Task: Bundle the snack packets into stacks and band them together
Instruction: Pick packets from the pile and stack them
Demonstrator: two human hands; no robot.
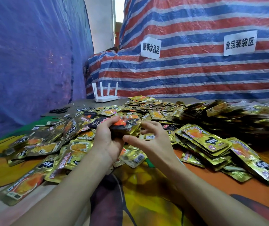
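Left hand [107,137], gripping glossy foil packets [127,125]

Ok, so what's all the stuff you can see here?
snack packets: too many to count, mostly gold, some black, heaped over the table
held stack: one, black-and-orange packet on top, in the left hand
router: one, white, four antennas, back of the table
scissors: one pair, black, back left of the table
paper signs: two, white with black writing, on the striped tarp
striped tarp: one, red, white and blue, behind the table
blue tarp: one, blue, left side
table cover: one, orange, yellow and green, under the packets
left hand: grips the held stack
right hand: beside the held stack, fingers curved, nothing seen in it
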